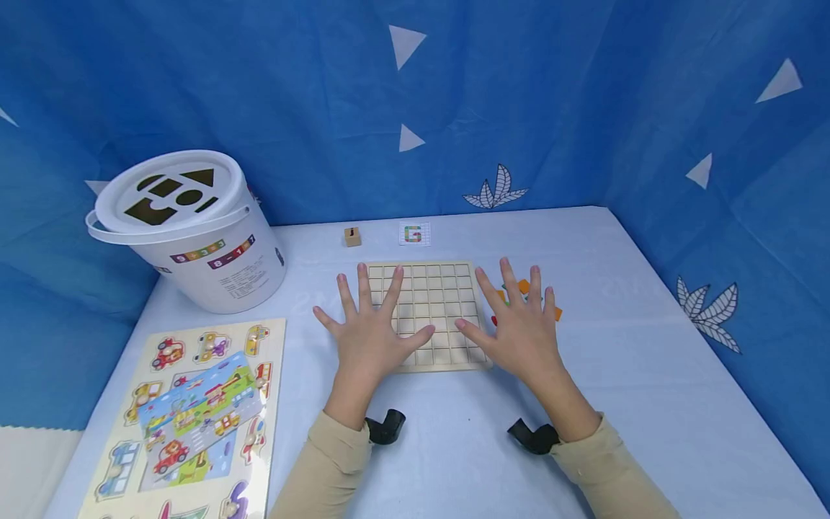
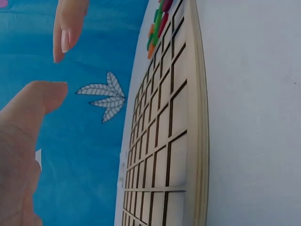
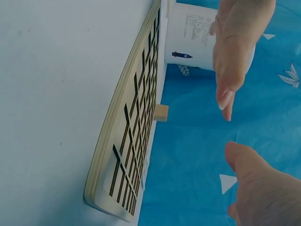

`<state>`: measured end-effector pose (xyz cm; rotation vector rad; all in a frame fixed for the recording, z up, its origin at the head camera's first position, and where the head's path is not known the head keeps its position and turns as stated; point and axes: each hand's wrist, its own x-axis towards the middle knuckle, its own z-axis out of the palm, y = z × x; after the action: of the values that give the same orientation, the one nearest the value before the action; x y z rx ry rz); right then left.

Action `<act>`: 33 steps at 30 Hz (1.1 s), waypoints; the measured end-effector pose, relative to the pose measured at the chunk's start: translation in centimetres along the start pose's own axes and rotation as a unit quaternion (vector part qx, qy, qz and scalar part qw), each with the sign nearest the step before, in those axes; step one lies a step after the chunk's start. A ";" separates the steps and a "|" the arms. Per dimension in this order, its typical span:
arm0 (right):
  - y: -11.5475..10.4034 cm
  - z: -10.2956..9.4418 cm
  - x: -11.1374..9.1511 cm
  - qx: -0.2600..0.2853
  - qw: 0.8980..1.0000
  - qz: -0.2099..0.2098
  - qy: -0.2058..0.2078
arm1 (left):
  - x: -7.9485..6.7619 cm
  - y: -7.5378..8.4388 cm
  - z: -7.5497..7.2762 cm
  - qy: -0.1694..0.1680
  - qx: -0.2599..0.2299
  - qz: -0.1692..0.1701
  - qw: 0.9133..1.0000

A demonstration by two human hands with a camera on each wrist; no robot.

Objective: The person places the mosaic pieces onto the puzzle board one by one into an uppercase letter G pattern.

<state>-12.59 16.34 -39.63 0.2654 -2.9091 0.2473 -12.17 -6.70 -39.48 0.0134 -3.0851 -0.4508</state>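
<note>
The left hand (image 1: 369, 342), at the centre of the head view, and the right hand (image 1: 521, 335), right of centre, were both palm down with fingers and thumbs spread; neither gripped anything. Both wrist views showed the thumbs and fingers raised above the board surface and apart from it.

Beneath and between the hands lay the gridded board (image 1: 441, 306), flat on the white tablecloth (image 1: 447, 461) in the middle of the frame. Its layered edge, seen in the left wrist view, suggested plywood: probably light, stiff and not fragile, with a dry, smooth face. It appeared free to slide on the cloth. The recommended hold was by the plain outer rim, at opposite left and right edges, since the thin grid strips looked less suited to bearing load. Relative to the hands, the left edge lay under the left hand's fingers and the right edge near the right thumb; the near edge was exposed.

Coloured pieces (image 1: 524, 286) lay on the cloth, partly hidden behind the right hand's fingers. They looked small, rigid and light, best pinched by their edges. Their number could not be told.

Farther up the frame, beyond the board, stood a wooden block (image 1: 352, 237), with a printed card (image 1: 414, 233) flat to its right.
</note>
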 end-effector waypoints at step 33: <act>10.4 1.6 2.8 0.081 0.989 0.095 -0.085 | -0.4 -4.0 5.0 -0.055 -0.066 -0.007 0.996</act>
<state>-17.60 25.64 -42.05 0.0356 -3.0903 0.5180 -11.92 -9.15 -45.39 0.0092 -3.1567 -0.6777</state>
